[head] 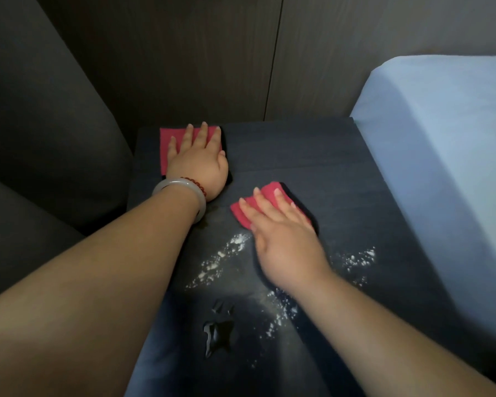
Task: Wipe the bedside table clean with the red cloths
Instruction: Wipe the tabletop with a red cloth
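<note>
The dark bedside table [312,156] fills the middle of the view. My left hand [198,164] lies flat, fingers spread, on a red cloth [164,147] at the table's far left corner. My right hand [284,239] presses flat on a second red cloth [241,212] near the table's middle. White powder [221,259] is scattered on the top just below and beside my right hand, with more powder at the right [358,257]. A small puddle of liquid [218,330] sits nearer to me.
A bed with a pale blue sheet [441,156] runs along the table's right side. A dark upholstered seat [40,138] stands to the left. Dark wood panelling [212,53] rises behind the table.
</note>
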